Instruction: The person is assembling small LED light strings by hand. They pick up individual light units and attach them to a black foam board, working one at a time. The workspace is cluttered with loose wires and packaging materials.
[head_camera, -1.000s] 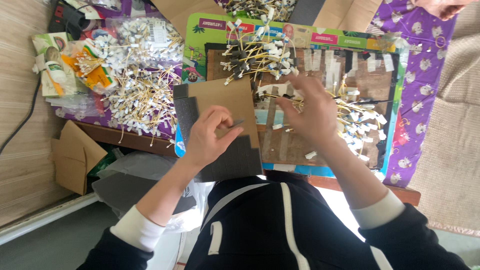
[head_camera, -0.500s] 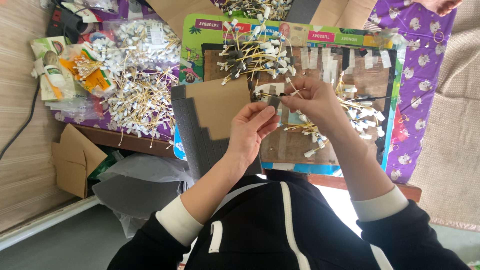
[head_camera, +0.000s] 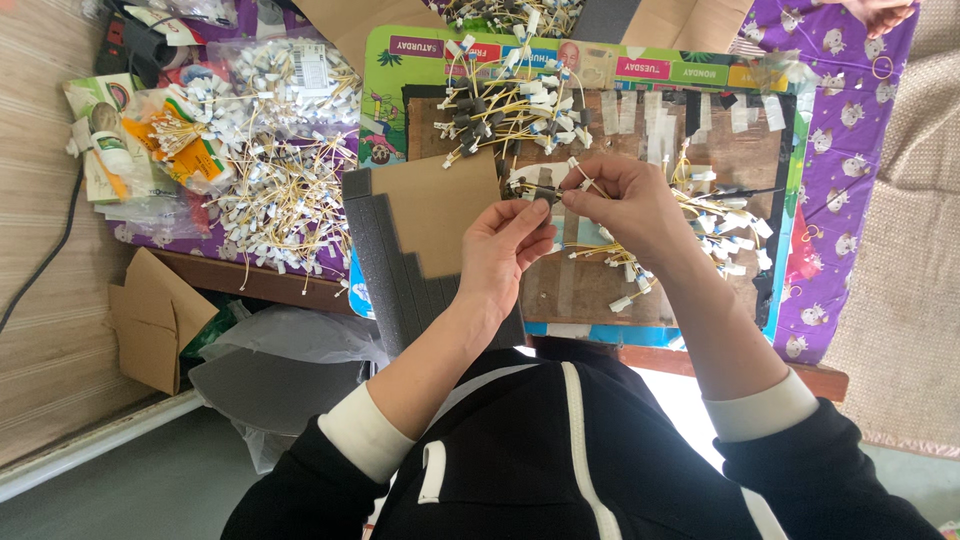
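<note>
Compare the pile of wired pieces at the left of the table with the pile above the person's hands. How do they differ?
The left pile is mostly white tips on yellow wires, spread loose over the purple cloth. The upper pile has dark sleeves among its white tips and lies bunched on the brown board. The left pile looks larger. Both are short yellow wires with white ends, like the one both hands hold.

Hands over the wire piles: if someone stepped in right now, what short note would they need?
Left hand: fingers pinch one end of a small yellow wire piece.
Right hand: fingers pinch its other end, above the wooden board.
Things: a wire pile with dark sleeves lies at the board's top, another wire pile right of the hands, a big heap of white-tipped wires left on the table, and cardboard with grey foam strips by the left hand.
Done or left: one piece in hand; which pile is finished cannot be told.
</note>
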